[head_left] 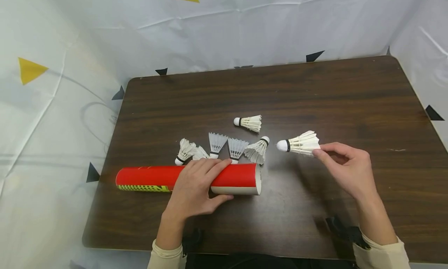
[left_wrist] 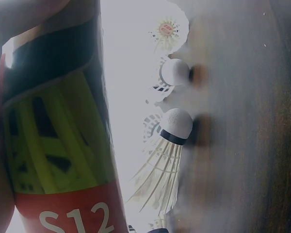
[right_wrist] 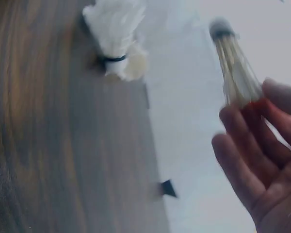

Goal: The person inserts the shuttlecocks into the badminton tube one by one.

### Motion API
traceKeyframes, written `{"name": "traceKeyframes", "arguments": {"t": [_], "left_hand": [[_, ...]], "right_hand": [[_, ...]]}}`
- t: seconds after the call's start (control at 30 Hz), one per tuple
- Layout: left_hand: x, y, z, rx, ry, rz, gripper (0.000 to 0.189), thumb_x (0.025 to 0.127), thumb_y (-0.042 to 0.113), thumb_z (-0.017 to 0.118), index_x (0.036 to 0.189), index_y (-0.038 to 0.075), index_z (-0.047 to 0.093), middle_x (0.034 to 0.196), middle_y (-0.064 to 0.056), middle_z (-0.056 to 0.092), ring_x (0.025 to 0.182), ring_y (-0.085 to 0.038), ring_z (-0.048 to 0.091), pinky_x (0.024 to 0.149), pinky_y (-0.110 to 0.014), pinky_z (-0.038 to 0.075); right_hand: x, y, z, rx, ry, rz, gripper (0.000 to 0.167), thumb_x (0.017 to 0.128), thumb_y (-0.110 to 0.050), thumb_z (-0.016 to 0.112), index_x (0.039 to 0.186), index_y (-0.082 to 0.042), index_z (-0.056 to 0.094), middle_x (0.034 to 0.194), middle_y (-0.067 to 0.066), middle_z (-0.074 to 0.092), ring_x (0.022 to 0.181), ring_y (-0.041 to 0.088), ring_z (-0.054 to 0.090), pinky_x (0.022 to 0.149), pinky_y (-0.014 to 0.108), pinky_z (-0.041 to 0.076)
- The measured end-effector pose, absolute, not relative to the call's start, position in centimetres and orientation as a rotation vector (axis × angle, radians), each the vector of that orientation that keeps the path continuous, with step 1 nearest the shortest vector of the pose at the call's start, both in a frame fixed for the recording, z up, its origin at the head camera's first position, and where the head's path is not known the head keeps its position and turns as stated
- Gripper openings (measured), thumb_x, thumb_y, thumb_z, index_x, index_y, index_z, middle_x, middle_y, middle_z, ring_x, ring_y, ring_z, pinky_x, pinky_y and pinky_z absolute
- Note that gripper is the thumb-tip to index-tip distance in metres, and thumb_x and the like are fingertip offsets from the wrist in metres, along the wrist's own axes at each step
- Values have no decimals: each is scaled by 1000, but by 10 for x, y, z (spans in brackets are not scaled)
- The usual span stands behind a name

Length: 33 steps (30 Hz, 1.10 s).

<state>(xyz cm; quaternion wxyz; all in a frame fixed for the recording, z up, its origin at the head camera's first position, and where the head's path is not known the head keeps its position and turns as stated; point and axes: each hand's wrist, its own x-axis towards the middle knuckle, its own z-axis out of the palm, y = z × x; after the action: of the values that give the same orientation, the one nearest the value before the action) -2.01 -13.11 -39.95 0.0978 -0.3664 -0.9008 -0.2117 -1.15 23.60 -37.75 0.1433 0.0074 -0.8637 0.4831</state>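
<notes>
Gripping red tube (head_left: 236,176) w/ L hand (head_left: 196,189) & pinching shuttlecock (head_left: 300,143) by feather rim w/ R hand (head_left: 350,167), near but not touching tube's open end (head_left: 258,179), so prob. best to aim cork (head_left: 282,145) squarely & squeeze lightly, sparing feathers.

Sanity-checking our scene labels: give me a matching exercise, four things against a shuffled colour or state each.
1. left hand
2. right hand
3. tube
4. tabletop

A. dark brown, wood-grained
B. pinches a shuttlecock by its skirt end
C. mainly red, lying on its side
D. grips a cylinder from above

Pairs: 1-D, 2-B, 3-C, 4-A
</notes>
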Motion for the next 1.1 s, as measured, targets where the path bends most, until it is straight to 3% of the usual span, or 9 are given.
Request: {"name": "traceKeyframes", "arguments": {"t": [0.13, 0.27, 0.53, 0.67, 0.77, 0.87, 0.97, 1.1], "left_hand": [[-21, -132, -400, -1079, -2670, -626, 82, 72, 54, 78, 142, 21, 51, 122, 1, 62, 110, -18, 57, 91, -40, 46], [-21, -132, -400, -1077, -2667, -632, 82, 71, 54, 78, 142, 20, 52, 122, 1, 62, 110, -18, 57, 90, -40, 46], [-20, -131, -399, -1084, -2659, -635, 81, 72, 54, 78, 141, 20, 53, 122, 1, 62, 110, -18, 57, 91, -41, 46], [-20, -131, -399, -1081, -2667, -631, 81, 71, 54, 78, 140, 20, 53, 123, 1, 62, 111, -18, 57, 91, -41, 46], [-20, -130, -399, -1075, -2674, -636, 81, 71, 54, 78, 140, 20, 53, 123, 1, 62, 111, -18, 57, 91, -41, 46], [-20, -130, -399, -1074, -2678, -634, 82, 71, 54, 79, 141, 20, 53, 124, 1, 62, 110, -18, 57, 92, -41, 46], [-19, -130, -399, -1077, -2673, -627, 83, 71, 54, 79, 141, 21, 52, 123, 1, 62, 110, -18, 57, 91, -40, 46], [-19, -130, -399, -1079, -2661, -623, 83, 70, 54, 79, 142, 21, 52, 122, 1, 62, 109, -18, 57, 90, -40, 46]], "right_hand": [[0, 225, -367, 400, -2393, 1434, 31, 63, 22, 78, 85, 1, 76, 82, 2, 71, 74, 3, 64, 68, 11, 50], [6, 205, -357, 663, -2267, 1477, 35, 58, 23, 77, 84, -1, 76, 81, 9, 71, 75, 8, 65, 71, 14, 50], [13, 169, -365, 857, -2175, 1550, 32, 62, 17, 80, 87, -2, 77, 83, 5, 71, 75, 14, 66, 73, 17, 51], [14, 162, -382, 912, -2249, 1505, 12, 81, -10, 81, 92, -6, 78, 91, 1, 71, 80, 13, 67, 76, 17, 51], [13, 159, -389, 947, -2317, 1511, 20, 90, -26, 72, 98, -9, 79, 97, -1, 71, 83, 12, 66, 76, 17, 51], [13, 158, -390, 948, -2431, 1507, 17, 87, -18, 76, 102, -12, 78, 101, -5, 70, 87, 9, 65, 77, 17, 50], [11, 156, -389, 965, -2521, 1469, 24, 82, -8, 78, 105, -15, 78, 104, -9, 70, 91, 7, 65, 80, 16, 49], [6, 152, -390, 1030, -2549, 1409, 24, 83, -8, 77, 106, -16, 77, 106, -11, 69, 93, 4, 65, 81, 17, 49]]}}
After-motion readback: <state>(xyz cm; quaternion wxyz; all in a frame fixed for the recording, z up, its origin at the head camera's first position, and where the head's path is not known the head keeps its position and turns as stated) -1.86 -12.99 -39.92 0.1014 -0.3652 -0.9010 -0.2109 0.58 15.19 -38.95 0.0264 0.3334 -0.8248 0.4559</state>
